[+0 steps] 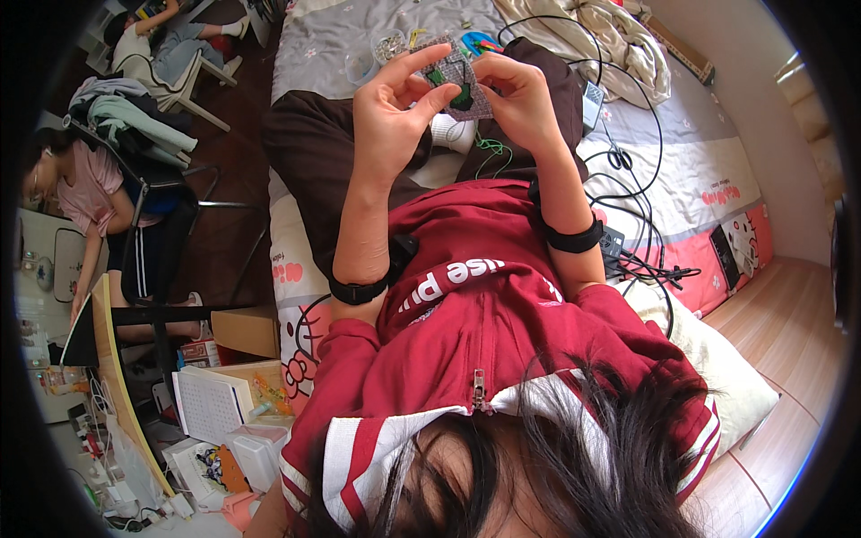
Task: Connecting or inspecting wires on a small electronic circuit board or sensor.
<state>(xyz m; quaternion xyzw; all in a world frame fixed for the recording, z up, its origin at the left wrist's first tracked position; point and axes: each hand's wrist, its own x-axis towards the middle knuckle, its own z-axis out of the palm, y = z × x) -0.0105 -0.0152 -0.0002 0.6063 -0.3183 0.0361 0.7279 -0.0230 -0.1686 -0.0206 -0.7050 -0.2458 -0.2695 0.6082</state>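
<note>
Between my two hands I hold up a small piece of grey woven mesh (479,106) with green and black yarn patches on it. My left hand (397,111) grips its left side, thumb on the front face and index finger along the top. The fingers of my right hand (521,97) pinch its right edge. Loose green thread (496,146) hangs below it over my lap. Beyond my hands, a clear round container (389,46) of small pieces and a blue dish (479,42) with colourful items lie on the bed.
Black cables (649,195) run over the bed at the right, near scissors (619,159) and a grey device (611,243). A pillow (726,356) lies beside me. Two other people are at the left, one on a black chair (161,178). A cardboard box (247,329) stands by the bed.
</note>
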